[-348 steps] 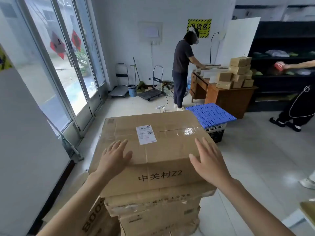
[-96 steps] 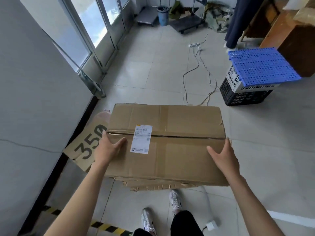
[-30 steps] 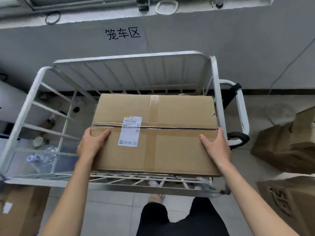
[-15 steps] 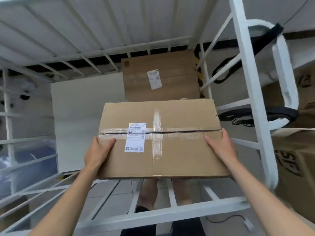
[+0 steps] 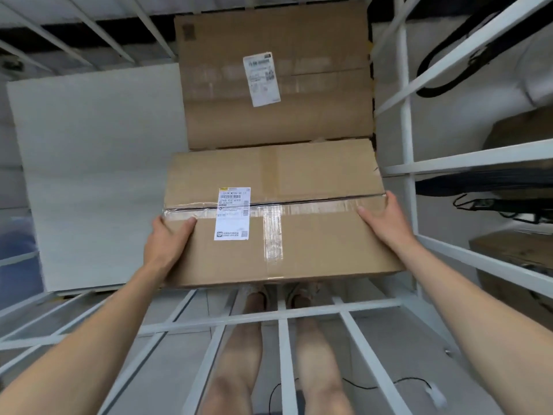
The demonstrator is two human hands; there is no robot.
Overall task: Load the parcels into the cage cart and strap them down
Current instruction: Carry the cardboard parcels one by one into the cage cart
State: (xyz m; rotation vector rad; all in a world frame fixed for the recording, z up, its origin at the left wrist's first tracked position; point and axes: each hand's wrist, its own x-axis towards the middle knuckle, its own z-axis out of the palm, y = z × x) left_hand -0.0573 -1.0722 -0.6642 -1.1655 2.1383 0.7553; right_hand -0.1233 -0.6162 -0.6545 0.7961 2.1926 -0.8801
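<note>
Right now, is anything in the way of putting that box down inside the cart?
Nothing visible blocks it. Both hands, left hand and right hand, hold the box inside the cage cart, just in front of another parcel already loaded. The spot underneath the box is hidden.

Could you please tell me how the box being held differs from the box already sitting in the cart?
The held box is gripped at both ends by the left hand and right hand; the far box is touched by no hand. The held box's label straddles its taped seam and sits left of centre; the far box's label is tilted and nearer the middle. The held box is nearer the camera. Both are brown, taped cardboard inside the white cart.
</note>
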